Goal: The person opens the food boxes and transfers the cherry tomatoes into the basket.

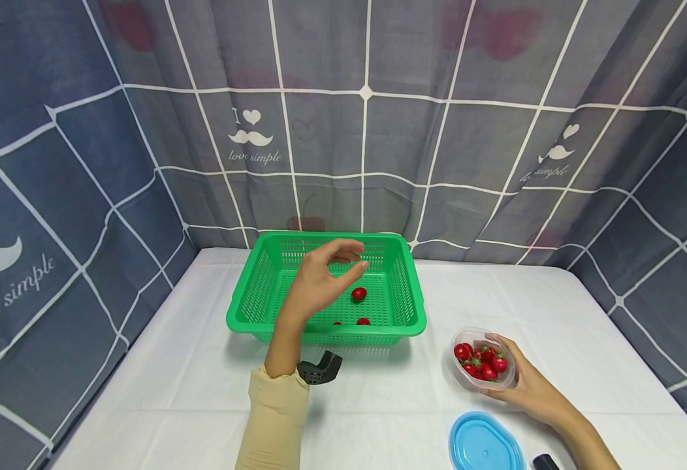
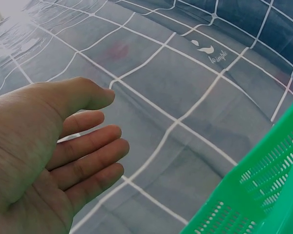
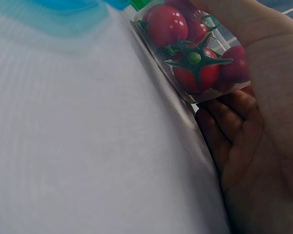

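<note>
Over the green plastic basket (image 1: 390, 330), my left hand (image 1: 320, 277) hovers with its fingers loosely curved and nothing between thumb and fingers. Its bare palm faces the left wrist view. A few red cherry tomatoes, one of them plainly visible (image 1: 358, 294), lie on the basket's floor; the front rim partly hides the others. At the right, my right hand (image 1: 526, 382) grips a small clear plastic container (image 1: 463, 378) by its side. Several cherry tomatoes (image 1: 484, 363) fill it, some with green stems, as the right wrist view shows (image 3: 195, 68).
A blue lid (image 1: 486, 447) lies on the white tablecloth (image 1: 379, 418) just in front of the container. Beside it, a small black object (image 1: 545, 462) shows at the bottom edge. Grey-blue checked curtains (image 1: 332, 137) stand behind the table and along both sides.
</note>
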Motion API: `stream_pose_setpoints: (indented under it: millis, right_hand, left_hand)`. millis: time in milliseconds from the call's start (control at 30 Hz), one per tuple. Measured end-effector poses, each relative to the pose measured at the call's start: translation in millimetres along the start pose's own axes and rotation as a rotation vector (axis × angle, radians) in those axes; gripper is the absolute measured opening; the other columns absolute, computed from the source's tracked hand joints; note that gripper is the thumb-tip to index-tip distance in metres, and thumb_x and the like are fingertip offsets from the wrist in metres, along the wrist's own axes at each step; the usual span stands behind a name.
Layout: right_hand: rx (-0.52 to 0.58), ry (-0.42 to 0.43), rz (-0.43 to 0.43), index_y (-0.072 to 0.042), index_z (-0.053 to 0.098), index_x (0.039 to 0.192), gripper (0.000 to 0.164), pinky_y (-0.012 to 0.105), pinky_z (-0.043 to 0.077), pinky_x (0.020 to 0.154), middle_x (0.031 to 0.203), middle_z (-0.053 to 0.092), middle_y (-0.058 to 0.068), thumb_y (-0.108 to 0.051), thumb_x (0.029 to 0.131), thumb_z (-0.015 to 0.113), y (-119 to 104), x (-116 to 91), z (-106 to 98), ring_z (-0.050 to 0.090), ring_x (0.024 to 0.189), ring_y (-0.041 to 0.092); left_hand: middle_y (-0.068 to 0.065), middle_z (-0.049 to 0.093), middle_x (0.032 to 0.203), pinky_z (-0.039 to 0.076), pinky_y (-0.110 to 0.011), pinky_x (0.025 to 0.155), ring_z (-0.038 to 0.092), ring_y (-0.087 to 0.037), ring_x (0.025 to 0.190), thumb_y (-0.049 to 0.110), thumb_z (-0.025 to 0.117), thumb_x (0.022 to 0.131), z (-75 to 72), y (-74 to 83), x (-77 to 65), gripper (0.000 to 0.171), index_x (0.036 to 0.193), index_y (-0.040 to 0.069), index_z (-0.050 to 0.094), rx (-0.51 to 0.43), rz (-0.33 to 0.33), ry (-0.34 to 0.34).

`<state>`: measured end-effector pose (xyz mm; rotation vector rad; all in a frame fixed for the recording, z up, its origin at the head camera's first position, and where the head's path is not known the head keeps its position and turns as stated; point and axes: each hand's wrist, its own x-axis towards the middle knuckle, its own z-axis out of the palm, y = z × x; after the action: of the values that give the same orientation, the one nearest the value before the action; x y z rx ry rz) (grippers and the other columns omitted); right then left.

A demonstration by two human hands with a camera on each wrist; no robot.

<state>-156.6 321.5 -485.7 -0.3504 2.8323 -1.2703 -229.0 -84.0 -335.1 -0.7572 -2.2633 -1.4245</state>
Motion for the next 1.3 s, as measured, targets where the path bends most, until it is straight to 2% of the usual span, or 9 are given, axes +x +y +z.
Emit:
stream_pose_setpoints:
  millis: [267, 500, 767, 933, 1133, 1300]
  right_hand:
    - [0.000, 0.000, 0.003, -0.024, 0.029, 0.159, 0.101, 0.087, 0.026, 0.099, 0.154, 0.043, 0.019, -0.032, 0.079, 0.089, 1, 0, 0, 0.031, 0.146, 0.057]
    - [-0.003, 0.006, -0.003, -0.024, 0.029, 0.159, 0.100, 0.086, 0.027, 0.099, 0.153, 0.045, 0.019, -0.032, 0.079, 0.089, 2, 0, 1, 0.033, 0.145, 0.055]
    - [-0.002, 0.004, -0.001, -0.023, 0.029, 0.159, 0.100, 0.087, 0.026, 0.099, 0.154, 0.043, 0.019, -0.032, 0.079, 0.089, 1, 0, 0, 0.031, 0.145, 0.057]
    - [-0.009, 0.008, -0.004, -0.023, 0.029, 0.159, 0.101, 0.087, 0.026, 0.098, 0.155, 0.042, 0.020, -0.032, 0.079, 0.089, 2, 0, 0, 0.031, 0.145, 0.058]
    - [-0.004, 0.007, -0.002, -0.022, 0.029, 0.159, 0.100, 0.087, 0.026, 0.098, 0.154, 0.043, 0.020, -0.032, 0.079, 0.089, 2, 0, 1, 0.031, 0.145, 0.058]
    - [0.013, 0.000, 0.001, -0.022, 0.029, 0.158, 0.100, 0.087, 0.026, 0.099, 0.153, 0.044, 0.019, -0.031, 0.079, 0.089, 1, 0, 1, 0.032, 0.145, 0.055]
  left_hand:
    - [-0.007, 0.076, 0.110, 0.056, -0.039, 0.097, 0.072, -0.019, 0.101, 0.016, 0.076, 0.095, 9.9, 0.7, 2.4, 0.027, 0.120, 0.009, 0.071, -0.077, 0.028, -0.024]
    - [-0.003, 0.075, 0.111, 0.057, -0.039, 0.097, 0.071, -0.015, 0.100, 0.015, 0.073, 0.096, 22.1, 5.9, 3.4, 0.027, 0.123, 0.009, 0.070, -0.113, 0.035, -0.047]
    - [-0.009, 0.073, 0.113, 0.057, -0.029, 0.095, 0.070, -0.015, 0.100, 0.011, 0.072, 0.096, 43.3, 11.8, 5.6, 0.029, 0.124, 0.005, 0.067, -0.164, 0.090, -0.080]
    - [-0.010, 0.073, 0.112, 0.057, -0.029, 0.095, 0.070, -0.015, 0.098, 0.008, 0.071, 0.096, 60.4, 16.4, 6.5, 0.027, 0.122, 0.003, 0.067, -0.187, 0.136, -0.112]
    - [-0.009, 0.071, 0.118, 0.057, -0.030, 0.097, 0.071, -0.017, 0.102, 0.009, 0.071, 0.096, 77.9, 24.3, 3.7, 0.028, 0.124, 0.003, 0.066, -0.170, 0.134, -0.154]
    - [-0.009, 0.072, 0.119, 0.054, -0.023, 0.099, 0.070, -0.021, 0.108, 0.011, 0.073, 0.095, 91.2, 28.2, 1.9, 0.030, 0.124, 0.003, 0.066, -0.141, 0.133, -0.176]
